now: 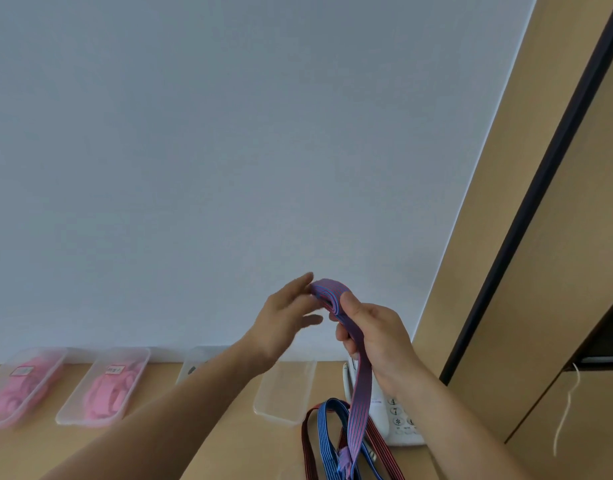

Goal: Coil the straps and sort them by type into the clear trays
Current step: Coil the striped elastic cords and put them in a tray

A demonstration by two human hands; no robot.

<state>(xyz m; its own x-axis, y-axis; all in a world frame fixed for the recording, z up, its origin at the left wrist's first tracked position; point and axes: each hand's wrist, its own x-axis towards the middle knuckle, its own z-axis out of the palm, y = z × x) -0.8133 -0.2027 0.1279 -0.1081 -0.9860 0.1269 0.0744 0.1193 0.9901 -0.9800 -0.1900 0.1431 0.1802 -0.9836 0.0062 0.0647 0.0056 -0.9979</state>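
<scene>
A purple strap (362, 386) with fine blue and red lines is held up above the wooden desk (159, 379), in front of the white wall (228, 133). Its upper part is folded into a small coil. This coil is gripped by the right hand (374, 336), with the thumb pressed on the near side and the fingers curled round the loops. The left hand (286, 318) is held just beside it, fingers straight and slightly spread. Its fingertips (306, 279) are laid against the top of the coil.

The loose length of the strap hangs down from the right hand to the desk. There its end lies among a blue strap (327, 434) and a dark red strap (306, 441). A white telephone (398, 419) is partly covered by these straps and by the right wrist.

Four clear trays are lined up along the foot of the wall. Pink straps (17, 393) are seen in the first tray (57, 367), at far left, and more are seen in the second tray (90, 423); each of these two trays bears a small label. The third tray (197, 356) is largely hidden by the left forearm, and its contents cannot be made out. The fourth tray (284, 393) is placed near the loose straps.

A wooden cabinet (505, 271) is seen at right, with a pale string (568, 407) hanging from it.
</scene>
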